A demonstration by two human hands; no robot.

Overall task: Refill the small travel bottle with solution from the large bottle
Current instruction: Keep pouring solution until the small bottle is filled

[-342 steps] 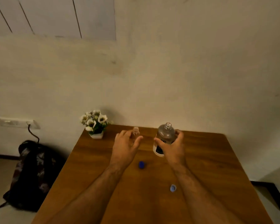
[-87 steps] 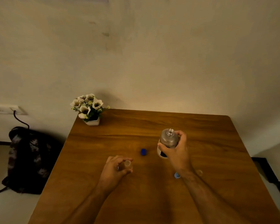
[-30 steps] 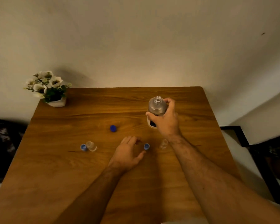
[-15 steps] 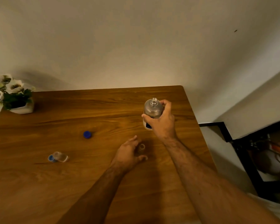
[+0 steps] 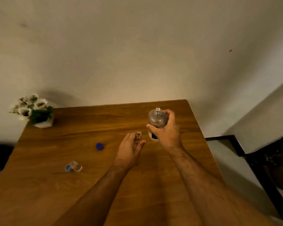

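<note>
Gripping large bottle (image 5: 157, 119), right hand (image 5: 167, 133)

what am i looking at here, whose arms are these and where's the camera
The camera sits on a person's head, looking down at their own two bare arms over a wooden table. The right hand grips a large open bottle. The left hand holds a small open travel bottle upright beside it. Also on the table: a dark blue cap, another small bottle with a blue cap lying on its side, and a flower pot in the far left corner.
</note>
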